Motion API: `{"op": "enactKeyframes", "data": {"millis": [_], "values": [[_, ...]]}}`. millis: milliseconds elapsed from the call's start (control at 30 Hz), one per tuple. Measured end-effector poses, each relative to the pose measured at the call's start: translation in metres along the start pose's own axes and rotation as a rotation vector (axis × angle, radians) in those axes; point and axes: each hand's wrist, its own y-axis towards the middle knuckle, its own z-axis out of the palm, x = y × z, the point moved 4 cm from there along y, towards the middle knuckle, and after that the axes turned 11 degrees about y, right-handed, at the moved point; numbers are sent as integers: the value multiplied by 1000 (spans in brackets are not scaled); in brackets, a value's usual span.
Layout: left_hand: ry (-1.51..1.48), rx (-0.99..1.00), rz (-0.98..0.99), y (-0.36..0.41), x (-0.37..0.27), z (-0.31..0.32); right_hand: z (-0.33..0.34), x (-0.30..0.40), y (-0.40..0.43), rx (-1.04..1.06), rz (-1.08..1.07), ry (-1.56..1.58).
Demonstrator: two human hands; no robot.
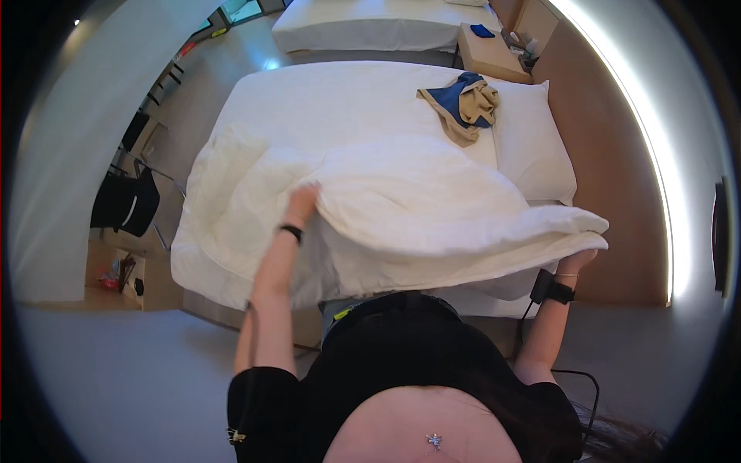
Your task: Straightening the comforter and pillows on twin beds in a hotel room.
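A thick white duvet (405,197) lies bunched over the near half of the bed, its near edge lifted in the air. My left hand (304,202) grips a fold of it near the middle; the fingers are slightly blurred. On the right, near the headboard, my right hand (578,261) holds up the duvet's corner from below, its fingers partly hidden by the cloth. Under the duvet is a white-sheeted mattress (324,92). A white pillow (532,144) rests at the headboard end, beside a crumpled blue and tan cloth (466,107).
A wooden headboard (613,173) borders the bed on the right. Beyond the bed stand a nightstand (492,55) with small items and a second bed (370,29). At the left are a black chair (127,199) and a wooden shelf (162,283). A cable (596,388) hangs by my right arm.
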Motion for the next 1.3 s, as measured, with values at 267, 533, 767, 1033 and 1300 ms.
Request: {"op": "enactKeyframes", "data": {"millis": [267, 533, 767, 1033, 1300], "values": [[-83, -496, -434, 65, 105, -107, 19, 40, -3, 329, 155, 1162], [-296, 372, 40, -16, -7, -27, -19, -85, -14, 261, 213, 204], [-320, 361, 93, -56, -17, -13, -74, -188, -100, 1378, 369, -809], [-280, -22, -96, -91, -35, 12, -95, -224, -168, 1149, 640, -819], [-579, -134, 25, -97, -76, -30, 38, -182, -125, 666, 388, -298]]}}
